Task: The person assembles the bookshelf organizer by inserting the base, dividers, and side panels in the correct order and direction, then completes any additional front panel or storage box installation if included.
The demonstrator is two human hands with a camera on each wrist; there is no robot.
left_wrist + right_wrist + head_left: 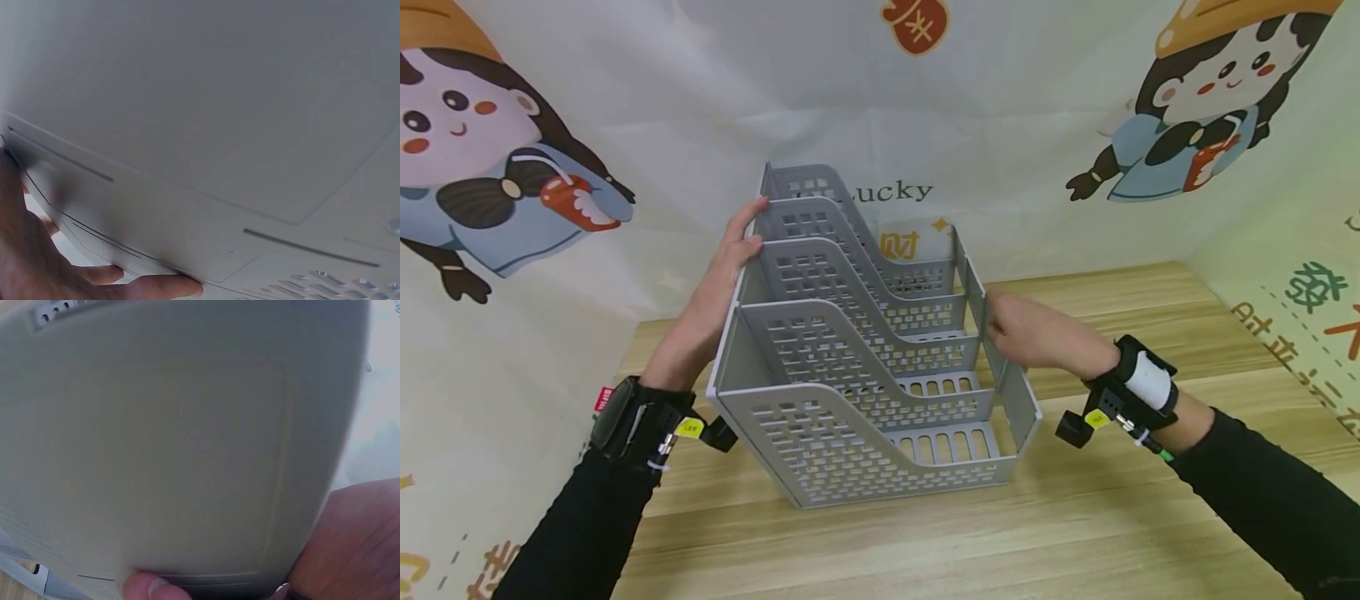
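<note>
A grey plastic file organizer [868,437] with several slotted, swoop-edged dividers stands on the wooden table, turned at an angle. My left hand [718,271] rests against the outside of its tall left wall, with fingertips at the upper edge. In the left wrist view, the fingers of that left hand [69,262] lie along the smooth grey wall [206,125]. My right hand [1022,325] grips the low right-hand panel, its fingers curled. A nail-bearing fingertip [153,586] presses on that panel [175,469] in the right wrist view; the other fingers are mostly hidden.
The wooden table [737,550] extends around the organizer. Behind it hangs a white printed backdrop [1000,150] with cartoon figures and lettering, meeting the table's back edge. Another printed sheet [1285,275] rises at the right. A camera sits on each wrist.
</note>
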